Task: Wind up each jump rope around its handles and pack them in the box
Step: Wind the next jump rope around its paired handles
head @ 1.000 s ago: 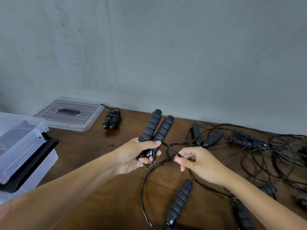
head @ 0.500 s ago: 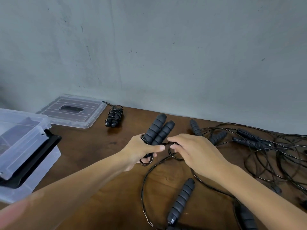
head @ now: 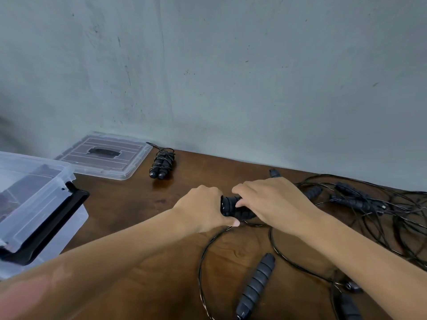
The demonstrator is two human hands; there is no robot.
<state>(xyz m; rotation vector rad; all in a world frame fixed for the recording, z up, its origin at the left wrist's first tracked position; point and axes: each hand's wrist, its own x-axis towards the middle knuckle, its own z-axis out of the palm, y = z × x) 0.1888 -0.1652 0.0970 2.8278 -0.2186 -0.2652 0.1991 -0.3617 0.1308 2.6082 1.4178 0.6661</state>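
Both forearms reach forward over the brown wooden desk (head: 143,199) and meet above its middle. The left hand (head: 203,212) is curled, knuckles up, around the near end of a pair of black ribbed foam handles (head: 230,205) held side by side. The right hand (head: 275,202) arches over the far end of the same handles with its fingers bent down onto them; whether it also pinches the thin black cord (head: 208,248) cannot be told. That cord drops from below the hands and loops toward the person. Just below the right forearm lies a loose ribbed handle (head: 256,287). Beyond the left hand rests a wound jump rope (head: 161,162), its cord wrapped round its paired handles. Left of it lies a clear flat plastic lid (head: 106,158), and nearer, left of the left forearm, the clear plastic box (head: 34,204) with a black latch. Right of the right hand spreads a tangle of ropes (head: 369,204).
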